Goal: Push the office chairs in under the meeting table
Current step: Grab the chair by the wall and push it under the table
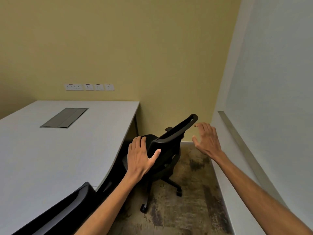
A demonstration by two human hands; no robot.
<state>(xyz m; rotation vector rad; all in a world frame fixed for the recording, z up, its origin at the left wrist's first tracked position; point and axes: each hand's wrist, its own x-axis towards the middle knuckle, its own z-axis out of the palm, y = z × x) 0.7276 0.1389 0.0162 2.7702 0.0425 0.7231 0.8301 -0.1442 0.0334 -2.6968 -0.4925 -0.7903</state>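
Observation:
A black office chair point(171, 138) stands at the far right end of the pale grey meeting table point(50, 150), its backrest towards me and its seat partly under the table's curved edge. My left hand point(141, 154) lies flat against the left end of the backrest, fingers spread, thumb resting on its rear face. Just right of the backrest's top corner hovers my right hand point(205, 139), open and apart from it. A second black chair point(67, 211) sits tucked against the table edge at the bottom left, only its backrest showing.
A yellow wall with several sockets point(89, 87) lies behind the table. A white wall with a metal rail point(240, 141) runs close along the right. Patterned carpet point(186, 200) fills the narrow aisle. A grey cable hatch point(65, 117) is set in the tabletop.

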